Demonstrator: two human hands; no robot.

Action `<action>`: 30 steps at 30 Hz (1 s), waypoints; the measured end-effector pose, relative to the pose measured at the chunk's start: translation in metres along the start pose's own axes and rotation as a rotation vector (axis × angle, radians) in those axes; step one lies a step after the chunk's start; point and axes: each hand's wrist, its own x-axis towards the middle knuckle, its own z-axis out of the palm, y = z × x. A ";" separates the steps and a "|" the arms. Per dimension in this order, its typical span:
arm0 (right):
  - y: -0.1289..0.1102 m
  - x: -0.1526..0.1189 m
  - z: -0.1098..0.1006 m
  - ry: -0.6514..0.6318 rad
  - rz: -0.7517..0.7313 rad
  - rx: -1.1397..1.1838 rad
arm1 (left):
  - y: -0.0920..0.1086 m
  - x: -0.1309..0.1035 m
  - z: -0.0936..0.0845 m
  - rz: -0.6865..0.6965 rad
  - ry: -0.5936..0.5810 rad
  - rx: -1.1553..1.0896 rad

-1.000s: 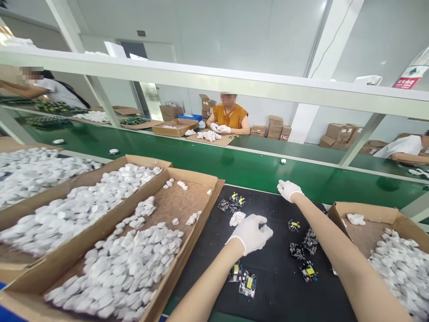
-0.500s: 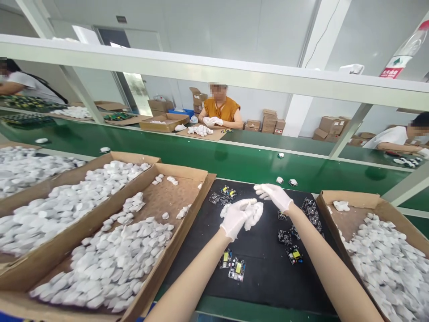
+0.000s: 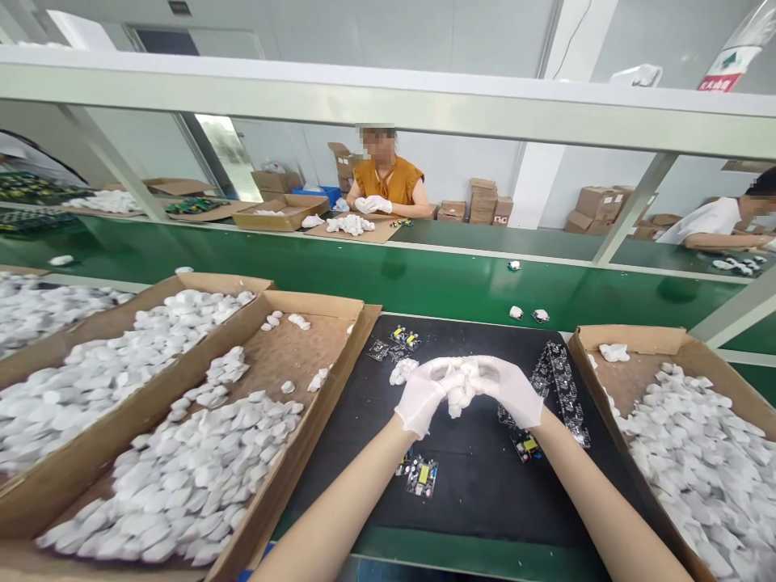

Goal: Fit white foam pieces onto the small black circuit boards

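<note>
Together, left hand (image 3: 424, 393) and right hand (image 3: 510, 390) are gripping a white clump (image 3: 459, 398) above a black mat (image 3: 478, 489), a co-worker (image 3: 395, 183) opposite

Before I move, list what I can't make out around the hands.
Head view: which fingertips of the left hand and right hand touch the white clump; white blends together.
Head view: part of one circuit board, covered by the left forearm.
Head view: near end of the right cardboard tray, cut by the frame.
</note>
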 end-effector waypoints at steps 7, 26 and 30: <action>-0.001 -0.022 -0.006 0.013 0.090 0.120 | 0.002 -0.011 0.006 -0.120 -0.147 -0.143; 0.005 -0.042 -0.001 0.423 -0.256 -0.199 | -0.003 -0.015 0.008 -0.324 -0.088 -0.335; 0.005 -0.047 -0.001 0.376 -0.611 -0.622 | 0.003 -0.017 0.011 -0.435 -0.141 -0.452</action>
